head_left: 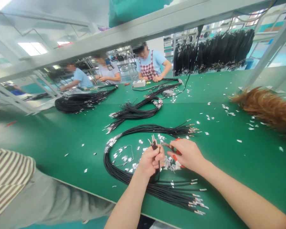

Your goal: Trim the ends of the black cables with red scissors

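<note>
Head view: scraps (pixel 167 163) are littering a green workshop table (pixel 228 168). Left hand (pixel 150 161) is clutching upright cables (pixel 154 145), right hand (pixel 187 153) holding scissors (pixel 174 157).

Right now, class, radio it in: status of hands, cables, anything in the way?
Left hand closed around cables, tips up. Right hand on scissors, beside the cables. Scraps strewn around both hands, seemingly no obstacle.

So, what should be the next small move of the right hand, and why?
Probably the right hand should ease the red-handled scissors to one cable end and snip carefully: the left hand holds black cables with their ends upward, the blades point toward them, and silvery scraps lie around on the green tabletop.
</note>
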`<state>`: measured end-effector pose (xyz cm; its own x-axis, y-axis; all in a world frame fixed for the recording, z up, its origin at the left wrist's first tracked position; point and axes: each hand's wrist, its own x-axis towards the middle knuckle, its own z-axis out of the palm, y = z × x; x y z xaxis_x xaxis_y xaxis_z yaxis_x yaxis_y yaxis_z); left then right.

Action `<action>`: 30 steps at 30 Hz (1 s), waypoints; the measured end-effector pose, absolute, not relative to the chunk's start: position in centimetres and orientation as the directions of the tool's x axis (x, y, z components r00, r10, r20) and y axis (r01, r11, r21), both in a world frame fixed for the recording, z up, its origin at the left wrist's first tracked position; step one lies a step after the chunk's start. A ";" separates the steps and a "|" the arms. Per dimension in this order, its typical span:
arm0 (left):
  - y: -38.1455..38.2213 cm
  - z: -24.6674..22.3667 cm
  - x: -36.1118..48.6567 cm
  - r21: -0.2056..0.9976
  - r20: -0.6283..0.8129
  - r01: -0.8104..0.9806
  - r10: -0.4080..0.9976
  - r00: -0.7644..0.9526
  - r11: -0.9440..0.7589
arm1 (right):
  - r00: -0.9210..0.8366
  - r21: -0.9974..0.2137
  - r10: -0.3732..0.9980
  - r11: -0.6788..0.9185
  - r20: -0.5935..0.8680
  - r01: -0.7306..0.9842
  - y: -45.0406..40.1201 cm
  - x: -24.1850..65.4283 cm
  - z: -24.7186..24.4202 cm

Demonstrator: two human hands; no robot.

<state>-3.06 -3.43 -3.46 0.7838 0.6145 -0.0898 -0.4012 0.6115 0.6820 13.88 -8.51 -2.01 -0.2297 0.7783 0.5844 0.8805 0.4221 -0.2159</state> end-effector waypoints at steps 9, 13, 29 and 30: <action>-3.5 -3.4 -3.6 0.567 -0.030 -0.484 0.604 0.797 0.667 | -0.335 -0.088 0.684 0.504 0.647 0.859 -6.8 13.0 -2.5; -3.4 -3.5 -3.7 0.532 -0.032 -0.496 0.601 0.799 0.687 | -0.348 -0.043 0.652 0.505 0.674 0.862 -6.3 12.7 -2.4; -3.3 -3.4 -3.5 0.547 -0.036 -0.497 0.612 0.790 0.673 | -0.372 0.123 0.596 0.416 0.712 0.901 -6.4 12.9 -2.5; -3.4 -3.4 -3.3 0.564 -0.054 -0.496 0.629 0.775 0.660 | -0.358 0.106 0.602 0.412 0.714 0.905 -6.5 13.1 -2.5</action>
<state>-3.33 -3.41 -3.40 0.7752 0.6294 -0.0543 -0.4962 0.6598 0.5643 13.11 -6.51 -2.46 -0.3579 0.6021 0.7137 0.9050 0.4120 0.1062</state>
